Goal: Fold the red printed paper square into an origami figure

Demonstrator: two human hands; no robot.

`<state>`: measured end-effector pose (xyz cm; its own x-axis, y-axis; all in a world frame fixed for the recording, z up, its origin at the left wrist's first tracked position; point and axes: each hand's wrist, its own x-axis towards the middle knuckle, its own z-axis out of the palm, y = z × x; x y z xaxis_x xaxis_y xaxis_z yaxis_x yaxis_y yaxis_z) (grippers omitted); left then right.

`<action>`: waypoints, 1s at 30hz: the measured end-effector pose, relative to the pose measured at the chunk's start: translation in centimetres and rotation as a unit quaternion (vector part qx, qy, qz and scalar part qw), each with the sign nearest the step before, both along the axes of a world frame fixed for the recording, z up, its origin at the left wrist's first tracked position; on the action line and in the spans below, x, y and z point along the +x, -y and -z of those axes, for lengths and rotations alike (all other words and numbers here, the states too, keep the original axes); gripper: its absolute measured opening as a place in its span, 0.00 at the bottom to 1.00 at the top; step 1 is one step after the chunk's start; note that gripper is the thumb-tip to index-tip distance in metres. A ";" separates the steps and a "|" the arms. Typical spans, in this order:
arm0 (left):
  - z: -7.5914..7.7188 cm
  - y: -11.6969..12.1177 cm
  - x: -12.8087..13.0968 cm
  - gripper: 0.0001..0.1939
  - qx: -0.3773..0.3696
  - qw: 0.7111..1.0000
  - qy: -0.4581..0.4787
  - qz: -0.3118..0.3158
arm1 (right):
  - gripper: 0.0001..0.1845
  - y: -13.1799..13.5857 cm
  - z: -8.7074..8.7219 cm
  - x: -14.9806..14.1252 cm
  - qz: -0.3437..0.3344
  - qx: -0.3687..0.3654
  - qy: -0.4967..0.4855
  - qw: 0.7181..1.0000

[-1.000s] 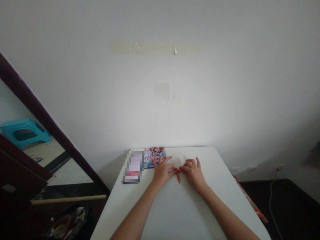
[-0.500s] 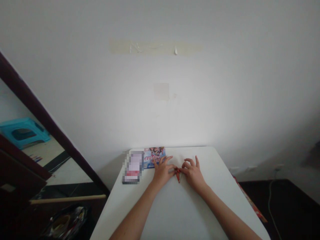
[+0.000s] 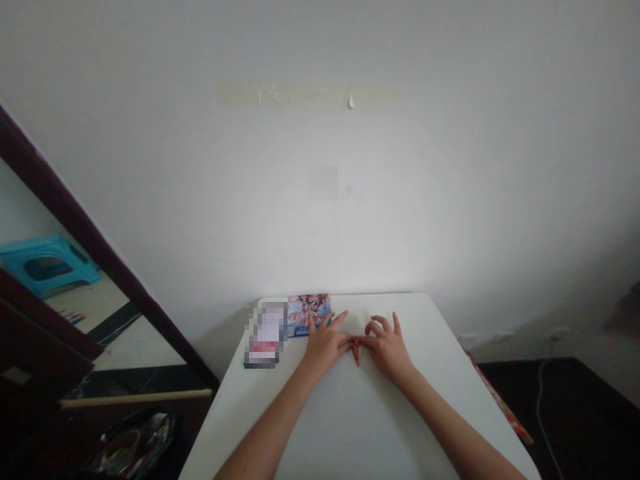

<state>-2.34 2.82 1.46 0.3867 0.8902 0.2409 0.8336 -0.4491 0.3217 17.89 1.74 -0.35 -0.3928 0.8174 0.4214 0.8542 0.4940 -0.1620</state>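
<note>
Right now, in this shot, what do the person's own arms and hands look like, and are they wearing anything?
The left hand and right hand are bare, without gloves. The left forearm and right forearm show no sleeve, watch, bracelet or cable. Rings or nail polish are too small to tell.

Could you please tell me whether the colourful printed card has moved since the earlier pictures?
No. The colourful printed card lies in the same place by the far edge of the white table.
</note>
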 end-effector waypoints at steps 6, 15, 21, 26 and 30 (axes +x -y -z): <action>0.4 -0.3 -0.2 0.09 -0.003 1.000 0.004 -0.027 | 0.16 0.0 0.6 0.7 0.022 -0.008 -0.013 1.000; 1.1 -0.2 -0.4 0.09 -0.007 0.998 0.045 -0.037 | 0.15 0.3 0.8 0.9 0.038 -0.012 -0.034 0.999; 1.1 -0.3 -0.3 0.10 -0.011 0.998 0.060 -0.031 | 0.11 0.4 0.8 0.9 0.049 0.024 -0.042 0.998; 1.1 -0.2 -0.2 0.10 0.009 0.998 0.062 -0.029 | 0.12 0.3 0.9 0.9 0.048 0.013 -0.041 0.998; 1.0 -0.3 -0.3 0.06 0.015 0.998 0.061 -0.016 | 0.12 0.2 0.9 0.8 0.053 0.007 -0.033 0.998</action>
<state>-2.64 3.12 0.50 0.3239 0.8938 0.3102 0.8036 -0.4329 0.4084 18.67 1.55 -1.25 -0.2760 0.8464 0.4554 0.8893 0.4047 -0.2131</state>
